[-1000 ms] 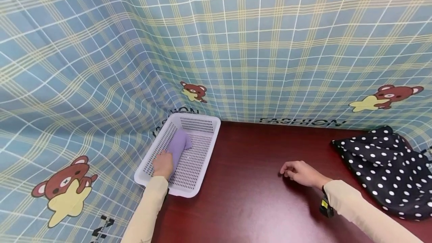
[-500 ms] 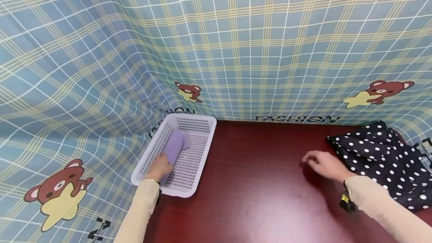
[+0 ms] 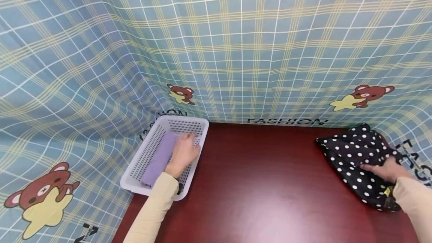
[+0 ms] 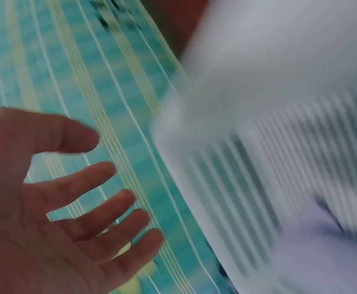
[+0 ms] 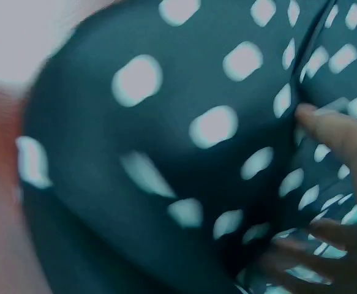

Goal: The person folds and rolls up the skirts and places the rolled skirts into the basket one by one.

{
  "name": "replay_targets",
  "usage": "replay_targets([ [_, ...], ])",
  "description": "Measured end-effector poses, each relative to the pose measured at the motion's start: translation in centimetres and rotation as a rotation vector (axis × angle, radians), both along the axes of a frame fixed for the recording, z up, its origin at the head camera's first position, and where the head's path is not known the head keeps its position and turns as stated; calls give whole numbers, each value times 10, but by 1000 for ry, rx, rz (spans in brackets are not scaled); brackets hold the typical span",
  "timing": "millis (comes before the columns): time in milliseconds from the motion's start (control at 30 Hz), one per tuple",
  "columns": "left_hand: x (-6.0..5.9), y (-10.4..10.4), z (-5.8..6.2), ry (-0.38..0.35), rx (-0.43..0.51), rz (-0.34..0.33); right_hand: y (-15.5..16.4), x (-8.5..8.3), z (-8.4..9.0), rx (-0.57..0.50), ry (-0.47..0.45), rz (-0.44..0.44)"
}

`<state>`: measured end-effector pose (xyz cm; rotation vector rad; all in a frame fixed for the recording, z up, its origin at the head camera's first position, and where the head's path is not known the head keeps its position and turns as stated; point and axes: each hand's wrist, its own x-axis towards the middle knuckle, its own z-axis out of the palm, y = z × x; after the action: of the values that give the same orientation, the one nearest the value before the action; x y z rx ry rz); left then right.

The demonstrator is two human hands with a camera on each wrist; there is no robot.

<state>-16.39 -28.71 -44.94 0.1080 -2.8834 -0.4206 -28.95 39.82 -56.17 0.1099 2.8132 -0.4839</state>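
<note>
Your right hand (image 3: 388, 170), fingers spread on the dotted cloth (image 3: 357, 156) at 3 o'clock, should gather one full fold; your left hand (image 3: 185, 152) hovers, fingers loosely splayed, over the basket (image 3: 135, 168) at 9 o'clock.

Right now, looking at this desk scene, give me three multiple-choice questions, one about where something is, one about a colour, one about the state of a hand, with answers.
1. Where does the purple cloth lie?
A. on the bare table
B. inside the white basket
C. on the spotted cloth

2. What colour are the spots on the black cloth?
A. white
B. red
C. yellow

3. How is the left hand?
A. gripping the basket's rim
B. curled in a fist
C. open, fingers spread, holding nothing

Answers: 1 B, the head view shows it along the basket's floor. 2 A, the head and right wrist views show white dots on black. 3 C, the left wrist view shows spread fingers, nothing held.
</note>
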Motion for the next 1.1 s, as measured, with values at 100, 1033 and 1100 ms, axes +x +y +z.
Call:
replay_targets([
  [100, -8, 35, -3, 129, 32, -81, 10, 3, -13, -45, -76, 66],
  [1033, 22, 158, -100, -204, 516, -333, -271, 105, 4, -305, 298, 564],
  [1100, 17, 151, -86, -96, 571, -307, -278, 99, 26, -298, 453, 579],
])
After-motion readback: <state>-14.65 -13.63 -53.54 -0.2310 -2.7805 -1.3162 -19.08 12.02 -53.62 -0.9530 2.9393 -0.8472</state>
